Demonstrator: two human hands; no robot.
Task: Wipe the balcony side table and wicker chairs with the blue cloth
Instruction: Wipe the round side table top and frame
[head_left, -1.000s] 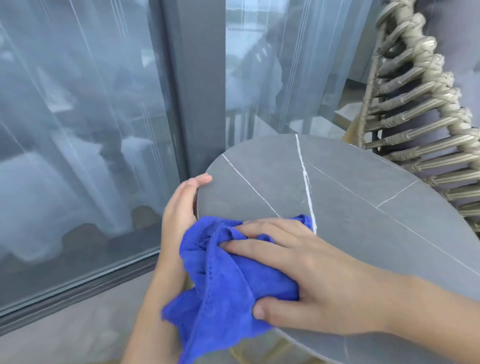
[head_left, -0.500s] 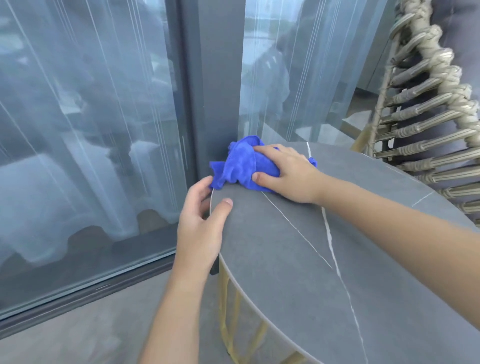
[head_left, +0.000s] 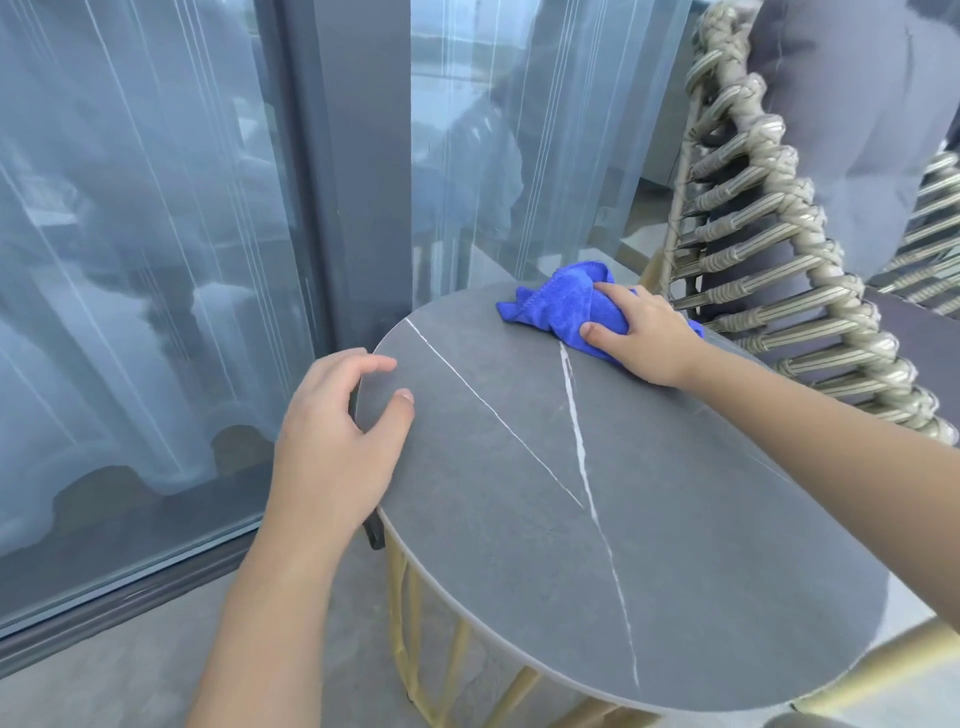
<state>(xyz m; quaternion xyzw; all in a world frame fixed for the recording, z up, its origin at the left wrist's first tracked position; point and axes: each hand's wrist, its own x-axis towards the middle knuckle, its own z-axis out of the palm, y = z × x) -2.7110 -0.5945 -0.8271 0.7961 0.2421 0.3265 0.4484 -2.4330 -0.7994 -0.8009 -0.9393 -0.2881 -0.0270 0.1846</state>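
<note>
Your right hand (head_left: 641, 332), fingers curled over the bunched blue microfibre cloth (head_left: 563, 306), has swept it from the round grey stone side table's (head_left: 597, 545) nine o'clock edge to twelve o'clock beside the woven wicker chair (head_left: 769, 260), while your left hand (head_left: 337, 441) keeps gripping the rim, so the tabletop pass looks nearly finished.

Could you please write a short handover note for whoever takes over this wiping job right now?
Right hand: grips the bunched blue microfibre cloth at the far edge of the round grey stone side table.
Left hand: holds the table's near-left rim, thumb on top.
Done: cannot tell how much of the top is wiped.
Left: the remaining top, then the beige woven wicker chair beside the table.
</note>
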